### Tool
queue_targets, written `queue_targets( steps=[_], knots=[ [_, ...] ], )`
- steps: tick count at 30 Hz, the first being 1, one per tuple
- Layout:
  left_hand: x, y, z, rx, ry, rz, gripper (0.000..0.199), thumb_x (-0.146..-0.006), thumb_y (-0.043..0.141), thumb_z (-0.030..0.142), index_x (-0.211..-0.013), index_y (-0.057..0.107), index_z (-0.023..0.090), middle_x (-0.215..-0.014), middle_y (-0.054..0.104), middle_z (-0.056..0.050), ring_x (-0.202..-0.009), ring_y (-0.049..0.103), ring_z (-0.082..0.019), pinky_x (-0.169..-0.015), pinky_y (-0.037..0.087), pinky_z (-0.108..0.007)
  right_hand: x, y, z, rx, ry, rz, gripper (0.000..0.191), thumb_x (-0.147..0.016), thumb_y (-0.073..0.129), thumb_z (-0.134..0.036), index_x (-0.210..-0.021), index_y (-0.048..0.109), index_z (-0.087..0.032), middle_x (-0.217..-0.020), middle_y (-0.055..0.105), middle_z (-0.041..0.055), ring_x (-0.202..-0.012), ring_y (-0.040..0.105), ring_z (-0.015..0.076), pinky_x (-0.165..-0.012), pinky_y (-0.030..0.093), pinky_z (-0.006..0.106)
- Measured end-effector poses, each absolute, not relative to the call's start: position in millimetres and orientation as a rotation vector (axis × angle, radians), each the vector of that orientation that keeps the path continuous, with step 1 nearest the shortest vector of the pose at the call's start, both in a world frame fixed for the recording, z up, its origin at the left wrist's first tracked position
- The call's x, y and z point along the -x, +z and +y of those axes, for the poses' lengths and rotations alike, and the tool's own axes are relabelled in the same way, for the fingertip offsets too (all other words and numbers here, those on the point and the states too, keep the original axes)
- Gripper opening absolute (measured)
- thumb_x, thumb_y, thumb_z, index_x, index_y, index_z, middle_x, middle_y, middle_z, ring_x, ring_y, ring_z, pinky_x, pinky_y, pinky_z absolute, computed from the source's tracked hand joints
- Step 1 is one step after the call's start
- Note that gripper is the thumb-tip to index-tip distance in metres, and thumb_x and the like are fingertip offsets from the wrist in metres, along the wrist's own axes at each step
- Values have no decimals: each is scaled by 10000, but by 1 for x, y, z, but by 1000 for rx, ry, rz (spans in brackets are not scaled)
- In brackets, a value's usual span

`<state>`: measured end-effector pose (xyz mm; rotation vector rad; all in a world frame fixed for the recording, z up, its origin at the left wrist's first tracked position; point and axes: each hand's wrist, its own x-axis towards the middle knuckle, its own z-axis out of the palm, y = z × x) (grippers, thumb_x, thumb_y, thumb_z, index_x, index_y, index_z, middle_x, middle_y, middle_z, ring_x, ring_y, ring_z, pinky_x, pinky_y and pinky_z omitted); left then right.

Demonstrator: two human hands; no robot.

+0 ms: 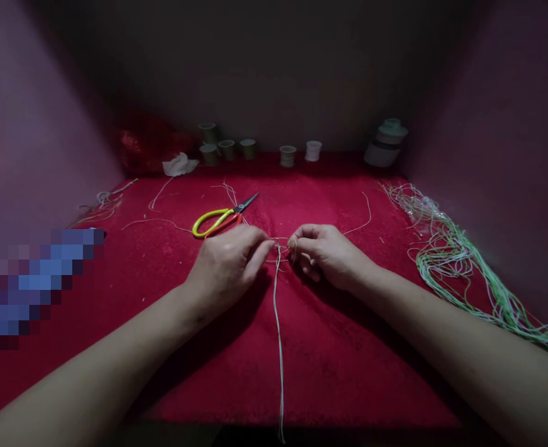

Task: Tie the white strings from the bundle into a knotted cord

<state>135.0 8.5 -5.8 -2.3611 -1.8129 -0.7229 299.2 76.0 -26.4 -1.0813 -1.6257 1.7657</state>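
Thin pale cords [276, 323] hang down the middle of the red cloth and over its front edge. At their upper end, loops of thin cord stretch between my two hands. My left hand [230, 261] is closed, thumb and forefinger pinching cord left of the crossing. On the other side my right hand [323, 251] pinches cord between thumb and fingertips, its lower fingers curled loosely. Just beyond my left hand lie scissors [225, 218] with one yellow and one red handle, blades pointing away to the right. The exact knotting at my fingertips is too small to make out.
Green and white cords [479, 267] lie in a long tangle at the right. Several thread spools [248, 149], a white bottle [386, 144], a crumpled tissue [179, 164] and a red plastic bag [143, 143] stand along the back. Walls enclose both sides. A pixelated patch covers something at left.
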Motion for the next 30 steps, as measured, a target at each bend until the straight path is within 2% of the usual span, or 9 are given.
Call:
queue_targets(
  steps=[2, 4, 10, 13, 15, 18, 22, 28, 30],
  knots=[
    [-139, -7, 7, 2534, -613, -2014, 269, -840, 486, 386, -775, 622, 163, -611, 593, -4, -536, 516, -102, -534, 383, -217, -300, -25, 75, 1097, 1756, -1614, 34, -692, 470, -149, -687, 501, -162, -511, 511, -21, -327, 384, 58, -278, 251, 186],
    [-142, -10, 7, 2608, -454, -2150, 269, -807, 520, 419, -781, 614, 168, -579, 576, 3, -507, 491, -104, -505, 352, -221, -300, -24, 74, 1102, 1736, -1624, 38, -681, 469, -145, -685, 502, -162, -502, 512, -20, -322, 378, 59, -279, 244, 188],
    [-145, -17, 9, 2614, -336, -2175, 167, -818, 461, 280, -752, 564, 166, -572, 530, 2, -516, 462, -108, -529, 320, -238, -308, -15, 86, 1173, 1643, -1491, 19, -638, 505, -141, -635, 489, -151, -464, 483, -11, -334, 379, 69, -300, 244, 193],
    [-144, -17, 8, 2613, -324, -2171, 160, -821, 445, 272, -757, 547, 167, -582, 526, -2, -531, 467, -116, -538, 320, -246, -319, -8, 101, 1082, 1805, -1042, 37, -614, 466, -133, -649, 459, -140, -605, 557, 43, -409, 424, 67, -335, 275, 183],
    [-144, -17, 7, 2607, -305, -2175, 161, -823, 439, 280, -761, 539, 169, -588, 523, -5, -546, 474, -123, -547, 325, -251, -327, -5, 111, 1003, 1954, -761, 64, -594, 436, -123, -655, 426, -137, -644, 559, 58, -420, 402, 49, -348, 260, 164],
    [-144, -18, 7, 2622, -302, -2171, 154, -825, 432, 280, -767, 526, 173, -601, 522, -6, -562, 480, -124, -566, 337, -254, -336, -5, 122, 876, 2106, -538, 103, -581, 427, -111, -677, 401, -136, -597, 501, 21, -414, 360, 30, -353, 227, 136],
    [-144, -19, 8, 2640, -317, -2165, 139, -827, 426, 270, -766, 509, 177, -616, 523, -5, -574, 483, -123, -580, 343, -256, -343, -6, 129, 757, 2095, -471, 88, -610, 423, -117, -685, 387, -145, -564, 465, -10, -385, 292, 24, -336, 199, 144],
    [-144, -17, 8, 2652, -306, -2179, 119, -823, 432, 252, -746, 488, 182, -608, 514, 1, -559, 467, -118, -568, 333, -253, -355, -2, 139, 687, 1897, -497, 85, -638, 402, -90, -665, 356, -155, -854, 610, 66, -434, 346, 23, -373, 280, 151],
    [-144, -17, 7, 2658, -307, -2171, 119, -822, 432, 249, -739, 486, 183, -607, 510, 2, -556, 460, -115, -571, 335, -251, -357, 0, 141, 694, 1865, -519, 90, -639, 400, -78, -672, 370, -156, -816, 602, 55, -443, 358, 24, -382, 289, 147]
  ],
)
